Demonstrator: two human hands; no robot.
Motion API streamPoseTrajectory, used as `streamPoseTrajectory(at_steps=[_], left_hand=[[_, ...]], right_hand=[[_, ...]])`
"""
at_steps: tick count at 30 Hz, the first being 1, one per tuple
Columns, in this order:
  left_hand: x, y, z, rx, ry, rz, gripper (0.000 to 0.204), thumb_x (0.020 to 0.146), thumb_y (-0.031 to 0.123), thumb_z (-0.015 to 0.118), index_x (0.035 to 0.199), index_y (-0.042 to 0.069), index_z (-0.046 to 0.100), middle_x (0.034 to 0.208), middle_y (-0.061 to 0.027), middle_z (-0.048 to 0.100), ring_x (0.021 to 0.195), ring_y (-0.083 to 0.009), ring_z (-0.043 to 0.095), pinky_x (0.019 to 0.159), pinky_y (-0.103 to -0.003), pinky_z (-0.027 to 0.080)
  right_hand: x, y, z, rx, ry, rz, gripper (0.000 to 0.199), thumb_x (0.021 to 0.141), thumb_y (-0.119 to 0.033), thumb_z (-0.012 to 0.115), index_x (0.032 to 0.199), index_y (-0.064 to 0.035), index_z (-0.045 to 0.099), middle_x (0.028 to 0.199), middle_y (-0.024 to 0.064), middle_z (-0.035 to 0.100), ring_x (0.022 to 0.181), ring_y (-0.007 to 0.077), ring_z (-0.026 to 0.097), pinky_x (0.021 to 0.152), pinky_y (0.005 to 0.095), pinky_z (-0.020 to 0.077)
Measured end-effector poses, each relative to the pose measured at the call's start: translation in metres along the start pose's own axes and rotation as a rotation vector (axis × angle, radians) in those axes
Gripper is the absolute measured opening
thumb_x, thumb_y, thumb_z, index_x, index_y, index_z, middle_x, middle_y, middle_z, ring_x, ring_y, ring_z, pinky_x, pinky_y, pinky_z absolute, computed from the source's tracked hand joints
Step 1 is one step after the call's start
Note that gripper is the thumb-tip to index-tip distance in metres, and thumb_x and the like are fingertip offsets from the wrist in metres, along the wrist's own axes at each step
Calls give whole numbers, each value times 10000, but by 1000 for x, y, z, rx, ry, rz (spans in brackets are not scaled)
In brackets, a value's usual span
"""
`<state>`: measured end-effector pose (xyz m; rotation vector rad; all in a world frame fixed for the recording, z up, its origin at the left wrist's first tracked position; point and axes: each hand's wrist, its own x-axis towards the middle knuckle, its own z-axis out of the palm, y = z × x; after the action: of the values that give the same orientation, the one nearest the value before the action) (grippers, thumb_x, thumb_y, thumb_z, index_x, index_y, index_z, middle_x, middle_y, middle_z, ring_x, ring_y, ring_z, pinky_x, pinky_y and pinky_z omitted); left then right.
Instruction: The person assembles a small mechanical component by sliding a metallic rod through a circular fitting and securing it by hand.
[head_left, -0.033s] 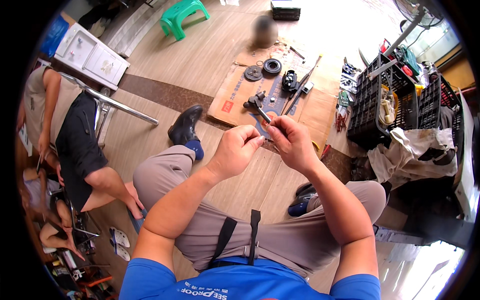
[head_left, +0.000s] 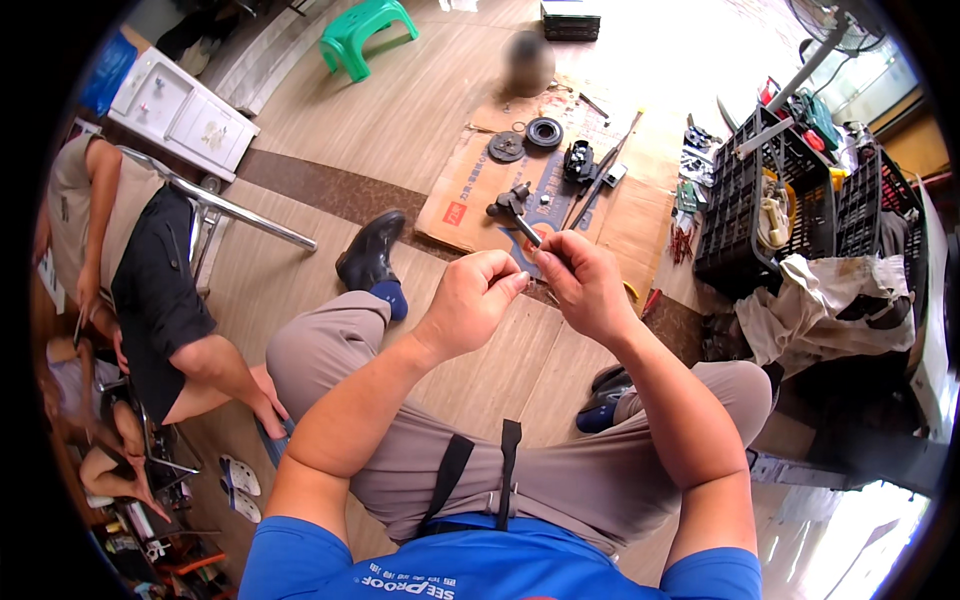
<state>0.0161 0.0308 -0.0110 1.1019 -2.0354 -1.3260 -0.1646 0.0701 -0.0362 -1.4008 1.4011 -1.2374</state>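
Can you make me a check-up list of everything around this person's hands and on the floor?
Surface: wooden floor with a flattened cardboard sheet on it.
Job's things: a thin dark metal rod, pinched between both hands above the knees.
Clutter: round dark discs, black metal parts and long tools on the cardboard; black crates with a crumpled cloth; green stool.
Grippers: left hand and right hand both closed on the rod.
Cables: nothing seen.
Surroundings: another person sits at the left; white cabinet.
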Motion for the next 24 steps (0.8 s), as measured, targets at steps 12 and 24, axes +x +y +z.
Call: streamPoseTrajectory(at_steps=[12,24], left_hand=[[7,-19,-4,-321,168,-156,137,963,105,581,891,2,635,804,-5,627,712,-47,519,654,-208,433],[2,-6,3,175,159,101,133,891,75,644,823,-36,616,732,-109,613,660,-148,565,600,-307,448]], right_hand=[[-19,-7,15,-84,-88,-36,104,906,-107,635,907,-6,608,705,162,608,620,271,596,598,348,472],[-13,-26,0,-108,-89,-68,103,908,-114,636,907,-16,601,684,165,595,609,292,595,584,360,470]])
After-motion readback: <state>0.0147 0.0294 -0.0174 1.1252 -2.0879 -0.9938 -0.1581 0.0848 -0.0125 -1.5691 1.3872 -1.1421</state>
